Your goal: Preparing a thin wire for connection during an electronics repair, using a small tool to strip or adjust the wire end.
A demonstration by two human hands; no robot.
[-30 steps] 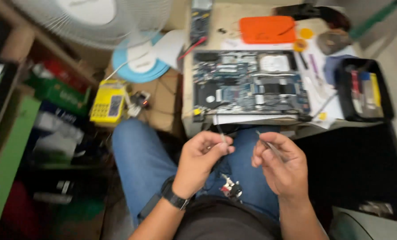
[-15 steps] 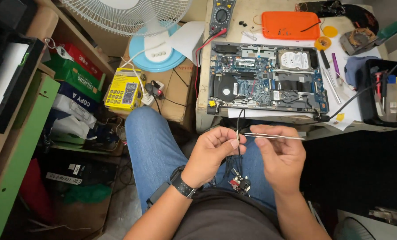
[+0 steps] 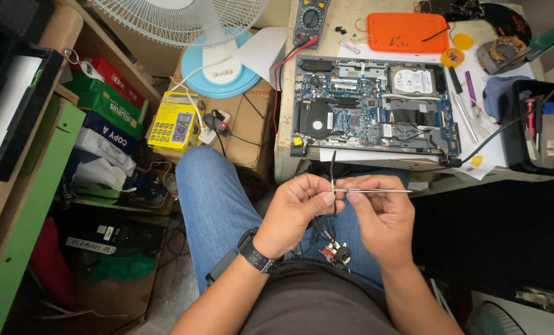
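Over my lap, my left hand (image 3: 296, 212) pinches a thin black wire (image 3: 332, 165) that rises from its fingertips and also hangs down to a small red and black connector (image 3: 337, 253) on my jeans. My right hand (image 3: 381, 218) holds slim metal tweezers (image 3: 376, 190) level, with their tip meeting the wire at my left fingertips. Just beyond both hands, an opened laptop base (image 3: 376, 111) with its circuit board, fan and silver hard drive (image 3: 414, 80) exposed lies on the wooden table (image 3: 284, 149).
An orange tray (image 3: 407, 32), a multimeter (image 3: 310, 18), screwdrivers (image 3: 461, 102) and a black tool case (image 3: 537, 127) sit around the laptop. A white fan with a blue base (image 3: 221, 71), a yellow box (image 3: 172, 123) and stacked paper reams (image 3: 106, 118) fill the left side.
The view has steadied and shifted down. My hands have come together: the tweezers, held loosely a second ago, now lie level with their tip at the wire in my left fingers.
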